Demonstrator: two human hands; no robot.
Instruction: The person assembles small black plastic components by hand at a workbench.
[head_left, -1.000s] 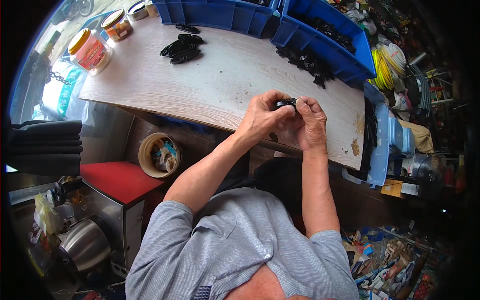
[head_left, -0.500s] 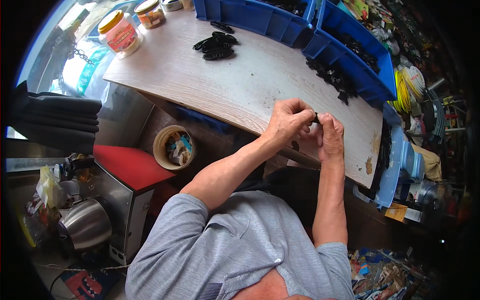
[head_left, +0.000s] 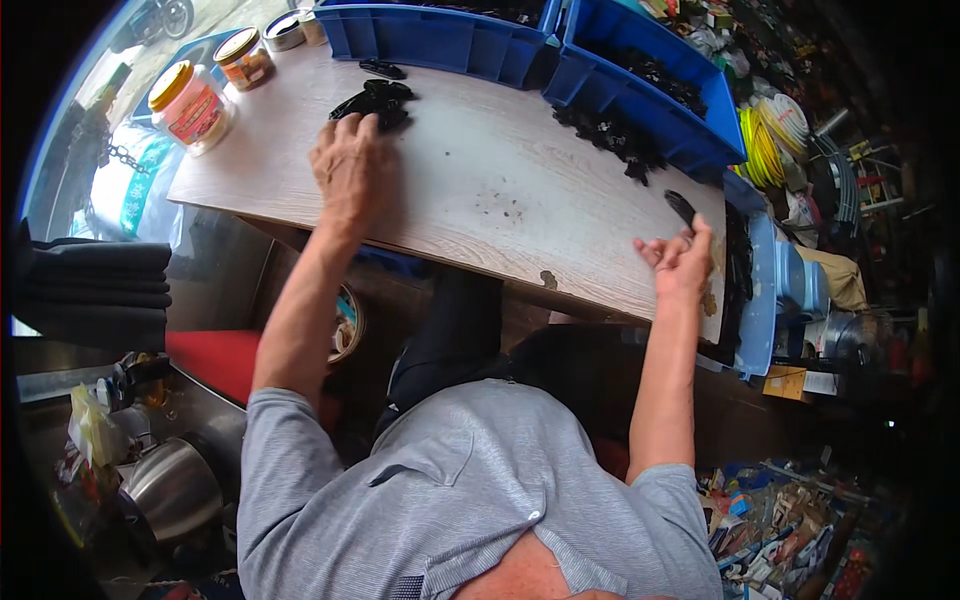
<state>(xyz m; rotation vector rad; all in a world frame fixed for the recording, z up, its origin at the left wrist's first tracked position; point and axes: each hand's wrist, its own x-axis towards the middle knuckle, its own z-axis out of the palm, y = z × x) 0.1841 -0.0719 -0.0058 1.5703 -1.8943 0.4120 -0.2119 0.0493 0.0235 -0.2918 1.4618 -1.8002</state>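
My left hand (head_left: 348, 170) reaches to the near side of a small pile of black, elongated plastic pieces (head_left: 385, 97) at the table's far left. Its fingers are apart and bent downward, the tips at the pile's edge; motion smears them a little. Over the right end of the table, my right hand (head_left: 682, 262) holds a single black, elongated piece (head_left: 680, 207) that sticks up past the fingertips. The other fingers of that hand are loosely curled. Beyond the pile one more black piece (head_left: 382, 69) lies by itself.
Two blue bins (head_left: 440, 42) of black parts line the far edge, with small black parts (head_left: 610, 140) spilled before the right one. Jars (head_left: 190, 110) stand far left. A light-blue crate (head_left: 760, 300) adjoins the table's right end. Below the table sits a bucket (head_left: 350, 325).
My hands were together over the table's front, fingers at a small black piece. Now they are apart: the left has gone far left to the pile, the right moved right with a black piece.
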